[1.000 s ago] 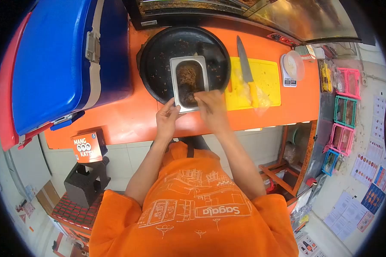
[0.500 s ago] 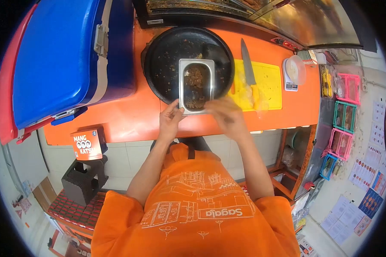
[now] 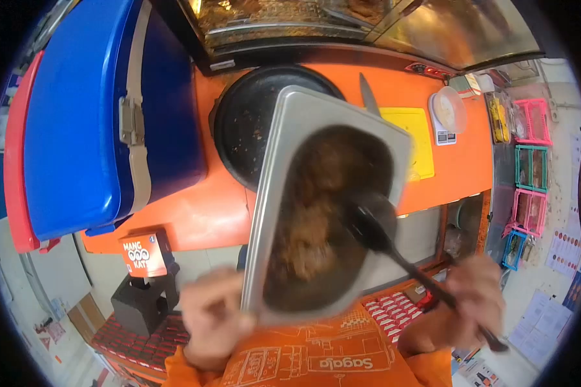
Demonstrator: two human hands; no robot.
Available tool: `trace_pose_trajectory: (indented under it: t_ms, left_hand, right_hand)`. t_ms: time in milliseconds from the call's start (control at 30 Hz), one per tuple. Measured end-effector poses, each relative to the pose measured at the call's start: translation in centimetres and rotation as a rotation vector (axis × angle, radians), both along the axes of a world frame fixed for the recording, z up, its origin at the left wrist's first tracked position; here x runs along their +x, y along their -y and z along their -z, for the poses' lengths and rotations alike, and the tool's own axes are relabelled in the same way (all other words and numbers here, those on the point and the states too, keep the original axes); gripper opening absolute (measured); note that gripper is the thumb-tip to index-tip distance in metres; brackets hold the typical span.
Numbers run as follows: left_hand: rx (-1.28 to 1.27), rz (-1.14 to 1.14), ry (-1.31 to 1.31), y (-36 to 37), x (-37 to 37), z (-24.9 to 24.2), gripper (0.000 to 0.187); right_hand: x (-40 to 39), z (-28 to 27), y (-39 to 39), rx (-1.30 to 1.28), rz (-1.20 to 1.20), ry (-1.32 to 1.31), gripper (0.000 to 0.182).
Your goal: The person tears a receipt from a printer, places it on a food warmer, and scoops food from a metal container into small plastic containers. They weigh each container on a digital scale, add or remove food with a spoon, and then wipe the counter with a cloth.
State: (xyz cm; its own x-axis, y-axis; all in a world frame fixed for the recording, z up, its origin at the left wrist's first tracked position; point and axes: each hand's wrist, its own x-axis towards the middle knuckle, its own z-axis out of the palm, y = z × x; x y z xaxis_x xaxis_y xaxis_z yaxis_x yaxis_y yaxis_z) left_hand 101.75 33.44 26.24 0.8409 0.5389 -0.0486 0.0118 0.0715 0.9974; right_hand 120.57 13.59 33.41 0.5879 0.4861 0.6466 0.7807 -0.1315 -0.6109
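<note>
A steel food pan (image 3: 263,213) is raised close to the camera, tilted, above the counter's front edge. Chunks of brown meat (image 3: 306,242) lie inside it. My left hand (image 3: 214,316), blurred, grips the pan at its lower left corner. In my right hand (image 3: 476,293) is the handle of a black spoon (image 3: 414,267), fingers wrapped round it. The spoon's head reaches into the pan at the right, over the meat. Behind the pan, a large round black pan (image 3: 245,138) with scattered crumbs rests on the orange counter, partly covered from view.
A yellow cutting board (image 3: 419,135) and a knife (image 3: 368,95) lie at the right, with a kitchen scale (image 3: 445,137) beyond them. The blue cooler box (image 3: 77,135) fills the left side. Along the back stands a glass display case (image 3: 290,29).
The steel pan has come up off the counter toward the camera and tilted, with my left hand on it. My right hand now holds the black spoon in it.
</note>
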Motion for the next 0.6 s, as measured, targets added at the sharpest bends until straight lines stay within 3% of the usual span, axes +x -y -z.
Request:
trace_pose_trajectory:
  t_ms: [33, 133, 167, 300, 400, 467, 533, 567, 600]
  left_hand:
    - [-0.132, -0.039, 0.181, 1.0, 0.8, -1.5, 0.043]
    - [-0.280, 0.186, 0.450, 0.7, 1.8, -4.0, 0.031]
    - [-0.387, 0.274, 0.589, 0.7, 1.9, -4.3, 0.025]
    - [-0.493, 0.382, 0.563, 1.4, 3.2, -6.4, 0.024]
    - [-0.587, 0.074, 0.575, 3.2, 3.3, -7.3, 0.039]
    - [-0.511, 0.155, 0.605, 2.4, 3.2, -5.1, 0.036]
    - [-0.341, 0.306, 0.670, 1.6, 3.5, -3.4, 0.035]
    - [-0.255, 0.027, 0.372, 2.8, 3.1, -4.7, 0.042]
    - [-0.237, 0.059, 0.269, 2.5, 3.0, -4.5, 0.045]
  right_hand:
    - [-0.6, -0.7, 2.0, 0.058, 0.006, 0.021, 0.009]
    - [1.0, -6.1, 3.8, -0.011, -0.325, 0.056, 0.029]
    - [1.3, -7.5, 1.9, -0.009, -0.316, 0.059, 0.029]
    - [0.1, -10.0, 5.3, -0.139, -0.369, 0.042, 0.034]
    - [-0.2, -9.1, 4.7, -0.049, -0.339, -0.029, 0.025]
    - [0.1, -6.2, 5.0, -0.035, -0.175, 0.284, 0.018]
    - [0.5, -6.4, 3.4, -0.119, -0.114, 0.278, 0.019]
    - [0.8, -6.5, 2.2, -0.201, -0.060, 0.259, 0.020]
    - [1.1, -6.5, 1.5, -0.201, -0.060, 0.265, 0.020]
